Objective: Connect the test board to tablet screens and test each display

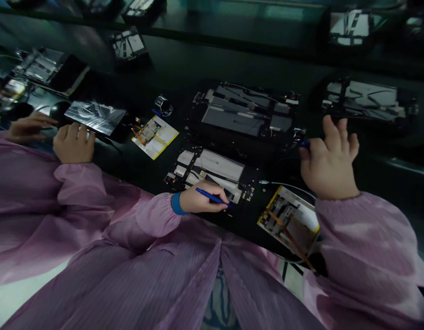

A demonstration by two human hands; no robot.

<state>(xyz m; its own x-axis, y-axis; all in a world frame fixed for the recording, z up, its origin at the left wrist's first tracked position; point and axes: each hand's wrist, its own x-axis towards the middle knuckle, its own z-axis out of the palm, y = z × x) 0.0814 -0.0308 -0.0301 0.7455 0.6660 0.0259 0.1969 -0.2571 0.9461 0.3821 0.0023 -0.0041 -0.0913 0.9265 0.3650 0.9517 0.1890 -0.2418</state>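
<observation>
My left hand (202,200) grips a thin blue tool (212,197) like a pen, its tip down on a small opened device (212,167) with white and grey parts inside. My right hand (331,162) rests by the right edge of a larger opened tablet (246,114), back of the hand towards me. A small blue object (304,144) shows between its thumb and forefinger. A yellow-edged board with an orange ribbon (289,220) lies on the dark table between my two purple sleeves.
At the left a co-worker's two hands (74,143) touch a shiny device (95,117). A second yellow-edged board (155,136) and a small metal cylinder (163,104) lie beside it. More opened devices sit at the right (363,101) and along the back (129,43).
</observation>
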